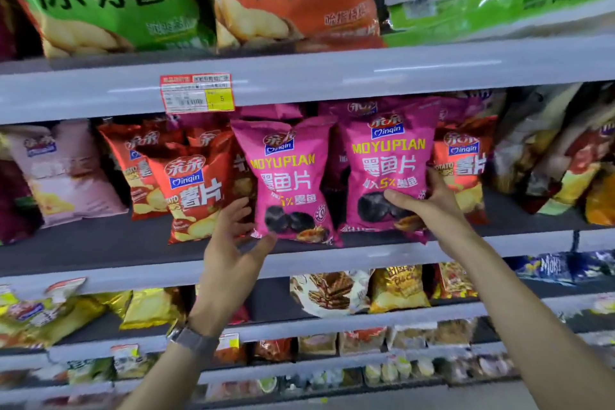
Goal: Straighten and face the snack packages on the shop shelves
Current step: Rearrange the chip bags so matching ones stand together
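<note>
One bag (386, 170) in right hand (429, 206); left hand (229, 250) spread.

A red-and-white paper price tag (197, 93) is fixed to the pale grey front rail of the upper shelf (366, 76), left of centre, its lower edge overhanging the rail. Its top band is red. The body is white with small blurred print and dark bars like a barcode, and a yellow box at its right end shows a 5. Lower down, a smaller red-and-yellow tag (228, 341) sits on another rail, too blurred to read. Just left of it is a silver metal-link wristwatch (189, 339).
</note>
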Action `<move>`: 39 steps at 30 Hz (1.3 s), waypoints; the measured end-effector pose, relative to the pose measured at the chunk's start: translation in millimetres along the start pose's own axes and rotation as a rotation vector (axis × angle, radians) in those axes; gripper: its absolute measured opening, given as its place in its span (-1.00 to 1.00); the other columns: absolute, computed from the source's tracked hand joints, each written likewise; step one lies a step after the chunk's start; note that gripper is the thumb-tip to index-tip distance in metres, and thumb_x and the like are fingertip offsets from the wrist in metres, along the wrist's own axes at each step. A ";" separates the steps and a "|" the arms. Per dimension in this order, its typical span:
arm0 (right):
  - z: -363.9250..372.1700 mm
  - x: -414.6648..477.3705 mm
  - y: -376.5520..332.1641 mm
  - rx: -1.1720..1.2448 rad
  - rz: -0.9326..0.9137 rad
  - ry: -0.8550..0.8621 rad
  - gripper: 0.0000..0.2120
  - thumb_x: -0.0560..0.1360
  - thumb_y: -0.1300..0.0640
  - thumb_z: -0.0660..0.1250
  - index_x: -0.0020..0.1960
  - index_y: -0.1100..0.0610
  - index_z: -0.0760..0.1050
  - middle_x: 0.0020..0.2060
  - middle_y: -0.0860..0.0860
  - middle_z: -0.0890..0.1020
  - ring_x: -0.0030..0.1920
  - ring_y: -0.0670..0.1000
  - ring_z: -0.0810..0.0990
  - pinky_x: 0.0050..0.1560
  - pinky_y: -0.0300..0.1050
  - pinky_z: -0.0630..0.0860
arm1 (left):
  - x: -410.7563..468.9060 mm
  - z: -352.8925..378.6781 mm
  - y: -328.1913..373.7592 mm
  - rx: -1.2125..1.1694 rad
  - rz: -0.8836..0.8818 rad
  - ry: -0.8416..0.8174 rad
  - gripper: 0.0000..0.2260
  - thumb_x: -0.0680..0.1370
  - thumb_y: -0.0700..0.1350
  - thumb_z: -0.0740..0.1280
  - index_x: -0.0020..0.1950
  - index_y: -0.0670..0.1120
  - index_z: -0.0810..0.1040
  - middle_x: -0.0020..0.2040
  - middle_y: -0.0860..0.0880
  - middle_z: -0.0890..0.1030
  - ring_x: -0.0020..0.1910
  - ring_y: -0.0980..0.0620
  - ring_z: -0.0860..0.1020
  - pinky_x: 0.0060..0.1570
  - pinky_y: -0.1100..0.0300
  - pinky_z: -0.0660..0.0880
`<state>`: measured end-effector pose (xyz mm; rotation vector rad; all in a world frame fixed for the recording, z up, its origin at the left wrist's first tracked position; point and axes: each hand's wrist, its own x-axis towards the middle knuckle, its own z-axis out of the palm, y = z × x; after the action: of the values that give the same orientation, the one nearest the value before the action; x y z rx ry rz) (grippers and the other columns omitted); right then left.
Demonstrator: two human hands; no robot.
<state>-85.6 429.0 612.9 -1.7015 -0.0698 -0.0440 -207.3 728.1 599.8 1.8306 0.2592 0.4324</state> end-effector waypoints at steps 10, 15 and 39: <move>13.8 27.1 20.9 -0.003 0.036 -0.202 -0.62 0.54 0.00 0.48 0.32 -0.11 0.51 0.12 -0.19 0.72 0.16 -0.19 0.66 0.18 -0.15 0.50 | 37.1 18.9 6.2 -0.014 -0.070 -0.109 -0.44 0.54 0.07 0.55 0.42 0.18 0.33 0.11 0.38 0.62 0.07 0.49 0.58 0.29 0.17 0.50; 19.1 26.4 21.9 0.016 0.020 -0.076 -0.49 0.54 0.14 0.50 0.41 0.00 0.38 0.18 -0.13 0.65 0.16 -0.20 0.60 0.09 -0.27 0.46 | 57.0 20.4 4.1 -0.010 -0.084 -0.176 -0.18 0.30 0.36 0.62 0.44 0.14 0.37 0.22 0.18 0.69 0.17 0.15 0.69 0.30 -0.06 0.61; -33.9 31.8 29.4 -0.425 0.005 0.497 0.27 0.20 -0.39 0.58 0.64 0.05 -0.03 0.53 0.15 0.32 0.53 0.26 0.26 0.53 0.24 0.23 | 75.6 30.0 -2.1 -0.069 0.016 -0.254 0.08 0.14 0.27 0.64 0.51 0.03 0.17 0.28 0.16 0.54 0.13 0.35 0.64 0.07 0.22 0.66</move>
<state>-51.5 392.3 590.5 -2.0651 0.3365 -0.5050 -126.1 732.1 602.4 1.7990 0.0549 0.2136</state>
